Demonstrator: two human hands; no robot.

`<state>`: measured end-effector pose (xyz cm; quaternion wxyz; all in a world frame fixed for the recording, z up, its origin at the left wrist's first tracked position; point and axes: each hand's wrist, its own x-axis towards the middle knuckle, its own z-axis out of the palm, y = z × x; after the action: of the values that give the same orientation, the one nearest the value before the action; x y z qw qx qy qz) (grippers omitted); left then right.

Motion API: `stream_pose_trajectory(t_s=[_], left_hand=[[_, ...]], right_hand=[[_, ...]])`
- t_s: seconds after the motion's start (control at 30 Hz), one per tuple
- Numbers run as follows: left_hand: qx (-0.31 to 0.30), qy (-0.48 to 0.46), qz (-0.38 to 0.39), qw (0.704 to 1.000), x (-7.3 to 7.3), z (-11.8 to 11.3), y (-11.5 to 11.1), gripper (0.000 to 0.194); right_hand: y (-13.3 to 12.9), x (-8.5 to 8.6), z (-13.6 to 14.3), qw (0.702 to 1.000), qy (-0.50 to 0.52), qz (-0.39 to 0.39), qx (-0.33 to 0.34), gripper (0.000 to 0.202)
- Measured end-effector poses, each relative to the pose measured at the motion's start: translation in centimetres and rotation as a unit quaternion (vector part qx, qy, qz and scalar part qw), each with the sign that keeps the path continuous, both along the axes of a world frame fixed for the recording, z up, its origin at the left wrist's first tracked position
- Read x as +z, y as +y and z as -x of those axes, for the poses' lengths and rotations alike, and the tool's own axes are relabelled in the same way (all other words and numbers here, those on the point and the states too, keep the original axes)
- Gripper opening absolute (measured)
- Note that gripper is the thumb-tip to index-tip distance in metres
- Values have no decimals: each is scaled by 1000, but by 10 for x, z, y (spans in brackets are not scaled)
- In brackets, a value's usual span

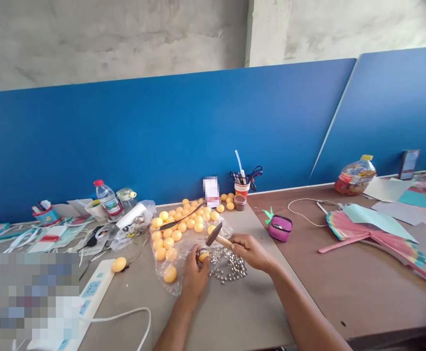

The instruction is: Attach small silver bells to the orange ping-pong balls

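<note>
My left hand [193, 275] is closed around an orange ball [204, 256] with a dark, shiny band on it; the fingers hide much of it. Wrapped round the wooden handle of a small hammer [214, 234] is my right hand [250, 249]. The hammer's dark head hangs just above and to the right of the held ball, apart from it. Under and beyond the hands lies a heap of small silvery metal beads [231, 269]. More orange balls [176, 236] lie on a clear plastic bag [174, 287], several of them loose around it.
A paper cup [242, 189] with tools and cables stands by the blue partition [162, 136]. On the right are a purple pouch [280, 228], a pink fan [370, 226] and a tilted bottle [355, 176]. A white power strip [88, 297], cables and a water bottle [108, 199] crowd the left.
</note>
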<state>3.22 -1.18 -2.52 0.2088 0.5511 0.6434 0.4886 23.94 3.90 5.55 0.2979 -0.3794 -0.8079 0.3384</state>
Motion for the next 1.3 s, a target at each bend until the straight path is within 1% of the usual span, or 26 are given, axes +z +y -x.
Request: stream_pose_trajectory(t_s=[0.07, 0.13, 0.23, 0.37, 0.43, 0.53, 0.57, 0.63, 0.73, 0.8, 0.87, 0.97, 1.03, 1.13, 1.3], left_hand=[[1, -13, 4, 1000, 1, -1, 0, 43], [-2, -20, 4, 1000, 1, -1, 0, 45], [-8, -27, 2, 1000, 2, -2, 0, 44], [6, -25, -13, 1000, 1, -2, 0, 43], [12, -16, -16, 1000, -1, -1, 0, 45], [19, -7, -6, 1000, -2, -1, 0, 47], [19, -4, -9, 1000, -2, -1, 0, 46], [11, 14, -39, 999, -1, -1, -1, 41], [1, 66, -87, 994, -1, 0, -1, 34], [0, 95, -101, 990, -1, 2, -1, 30], [-5, 113, -116, 987, -1, 3, 0, 27], [-27, 123, -144, 982, 1, 3, 2, 25], [-32, 120, -149, 981, 2, 4, 2, 24], [-36, 115, -139, 983, 4, 4, 1, 24], [-57, 111, -139, 982, 6, 6, 0, 23]], right_hand=[[-3, 1, 4, 1000, -3, -4, 26, 18], [-3, -2, 7, 999, -27, -21, 33, 17], [-2, -6, 10, 997, -58, -48, 32, 18], [-3, -6, 10, 997, -41, -71, 13, 19], [-4, -6, 12, 996, -51, -75, 4, 19], [-6, -6, 15, 994, -77, -72, 25, 19], [-5, -6, 14, 994, -76, -73, 22, 20], [-3, -6, 12, 995, -58, -80, -12, 20], [6, -9, 4, 989, -42, -92, -106, 21], [13, -14, -1, 978, -71, -93, -173, 22], [21, -22, -5, 962, -132, -80, -227, 23], [30, -32, -8, 935, -231, -56, -263, 23], [33, -37, -10, 918, -272, -50, -283, 23], [34, -40, -9, 901, -304, -43, -306, 23], [33, -43, -7, 890, -326, -28, -317, 23]])
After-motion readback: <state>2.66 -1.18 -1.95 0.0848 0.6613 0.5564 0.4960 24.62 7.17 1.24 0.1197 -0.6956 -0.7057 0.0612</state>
